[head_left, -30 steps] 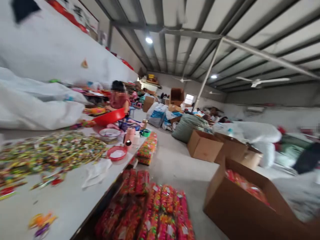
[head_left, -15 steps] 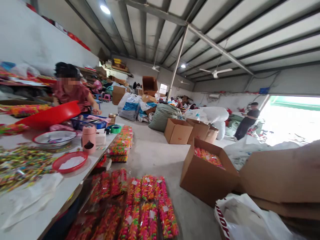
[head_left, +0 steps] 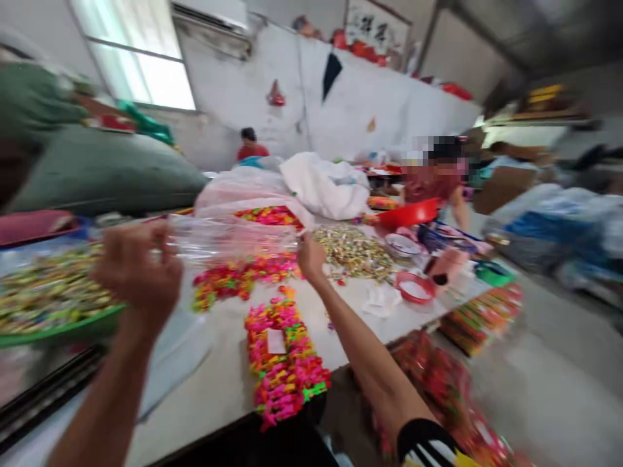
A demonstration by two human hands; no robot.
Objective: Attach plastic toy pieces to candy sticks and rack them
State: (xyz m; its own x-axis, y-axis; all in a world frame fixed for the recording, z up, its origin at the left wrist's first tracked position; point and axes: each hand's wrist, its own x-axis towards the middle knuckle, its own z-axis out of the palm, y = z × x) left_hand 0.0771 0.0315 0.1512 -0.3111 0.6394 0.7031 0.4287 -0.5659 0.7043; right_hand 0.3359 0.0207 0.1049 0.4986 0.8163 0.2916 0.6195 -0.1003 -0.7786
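Observation:
My left hand (head_left: 141, 269) is closed, gripping one end of a clear plastic bag (head_left: 233, 239). My right hand (head_left: 310, 256) pinches the other end, so the bag is stretched level between them above the table (head_left: 204, 376). Below it, at the table's near edge, lies a block of pink, orange and green plastic pieces (head_left: 285, 363) in rows, with a small white label (head_left: 276, 341) on top. Looser pink and orange pieces (head_left: 243, 275) sit behind that block, partly hidden by the bag. Motion blurs both hands somewhat.
Small mixed pieces fill a green basin (head_left: 58, 331) at left. More pieces (head_left: 353, 250) are heaped behind my right hand, near a red bowl (head_left: 413, 288) and a pink bottle (head_left: 448, 264). A co-worker (head_left: 438, 172) sits at the far right. Packed bundles (head_left: 481, 318) stand beside the table.
The view has swung left from the floor and boxes to the table. Both my hands have come into view, holding the clear plastic bag.

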